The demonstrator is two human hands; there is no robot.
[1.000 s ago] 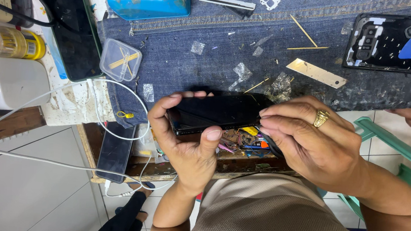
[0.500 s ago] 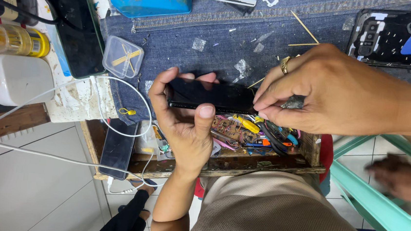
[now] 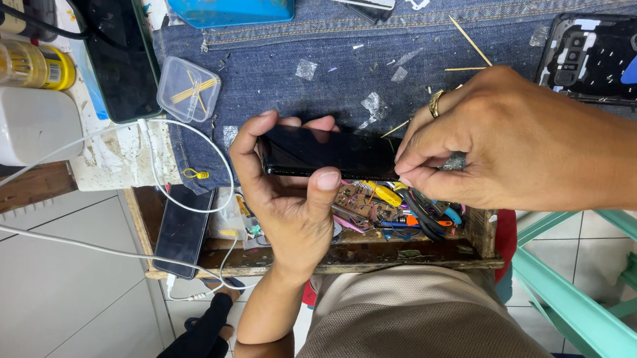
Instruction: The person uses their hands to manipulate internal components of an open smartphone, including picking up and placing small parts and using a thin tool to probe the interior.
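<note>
— What's shown? 
— Above the denim-covered table (image 3: 329, 43), the left hand (image 3: 286, 199) grips a black smartphone (image 3: 328, 153); the right hand (image 3: 503, 140) pinches its end.
— Risk? 
— Prying too hard could likely crack the glass.

One head-worn view — looking steeply down, close over the workbench (image 3: 419, 50).

Black phone (image 3: 328, 153); blue denim cloth (image 3: 328, 58); gold ring (image 3: 436, 103); turquoise chair (image 3: 596, 307).

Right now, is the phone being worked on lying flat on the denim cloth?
No: the left hand holds the phone up off the cloth, while the right hand pinches its end.
</note>
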